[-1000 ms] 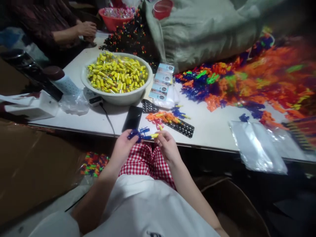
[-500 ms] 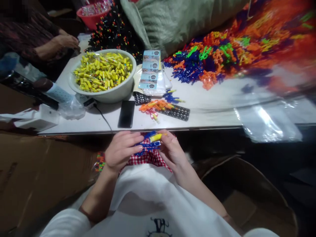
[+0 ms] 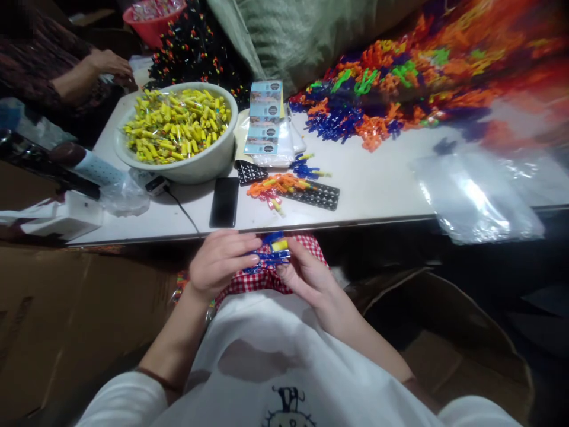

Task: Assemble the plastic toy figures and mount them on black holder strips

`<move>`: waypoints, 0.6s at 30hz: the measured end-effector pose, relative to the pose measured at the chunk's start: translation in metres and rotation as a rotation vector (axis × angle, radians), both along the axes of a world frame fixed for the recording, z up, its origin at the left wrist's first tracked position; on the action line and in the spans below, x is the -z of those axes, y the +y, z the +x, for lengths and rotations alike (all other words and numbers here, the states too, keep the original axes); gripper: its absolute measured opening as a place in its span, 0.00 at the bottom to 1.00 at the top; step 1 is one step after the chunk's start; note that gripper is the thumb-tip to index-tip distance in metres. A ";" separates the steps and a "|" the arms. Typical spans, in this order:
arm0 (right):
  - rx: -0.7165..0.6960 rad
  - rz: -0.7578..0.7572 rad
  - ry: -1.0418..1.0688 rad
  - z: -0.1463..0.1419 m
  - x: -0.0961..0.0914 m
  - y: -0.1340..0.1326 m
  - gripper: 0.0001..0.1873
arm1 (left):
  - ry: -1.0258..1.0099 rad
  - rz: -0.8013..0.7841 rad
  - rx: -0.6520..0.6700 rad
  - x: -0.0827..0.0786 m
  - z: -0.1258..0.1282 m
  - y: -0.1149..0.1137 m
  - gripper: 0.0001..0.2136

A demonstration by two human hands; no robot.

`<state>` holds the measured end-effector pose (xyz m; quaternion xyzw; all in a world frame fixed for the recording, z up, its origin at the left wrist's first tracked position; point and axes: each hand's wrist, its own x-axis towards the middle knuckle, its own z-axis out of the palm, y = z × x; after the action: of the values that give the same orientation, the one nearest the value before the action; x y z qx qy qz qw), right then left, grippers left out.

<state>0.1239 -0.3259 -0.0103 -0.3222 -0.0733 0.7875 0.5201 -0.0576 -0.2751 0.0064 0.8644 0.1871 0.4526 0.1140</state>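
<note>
Just below the table's front edge, over my lap, my left hand [image 3: 220, 261] and my right hand [image 3: 306, 274] meet. Both have their fingers closed on a small blue plastic toy with a yellow tip [image 3: 272, 252], held between them. On the white table [image 3: 377, 190] in front lie loose orange and blue toy pieces [image 3: 278, 185], two black perforated plates [image 3: 317, 196] and a black phone [image 3: 224, 201].
A white basin of yellow wrapped pieces [image 3: 175, 127] stands at the left, printed cards [image 3: 264, 118] beside it. A heap of orange, blue and green plastic parts [image 3: 400, 83] fills the right back. Clear bags [image 3: 475, 196] overhang the edge. Another person's hand [image 3: 104, 62] rests far left. An open cardboard box [image 3: 444, 350] sits below.
My hands have drawn the blue toy back from the table edge toward my lap and closed in on it. My view has shifted to the right and down.
</note>
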 end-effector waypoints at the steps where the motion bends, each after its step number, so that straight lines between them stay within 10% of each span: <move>1: -0.001 0.001 0.011 -0.001 0.000 0.000 0.06 | -0.005 0.001 0.000 0.000 0.000 0.001 0.10; 18: 0.259 0.082 -0.216 0.004 -0.006 0.002 0.13 | 0.084 -0.049 0.167 0.002 -0.004 0.022 0.14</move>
<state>0.1277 -0.3236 -0.0041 -0.3904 -0.1188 0.6712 0.6188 -0.0620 -0.2527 0.0048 0.8922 0.1303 0.4000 0.1645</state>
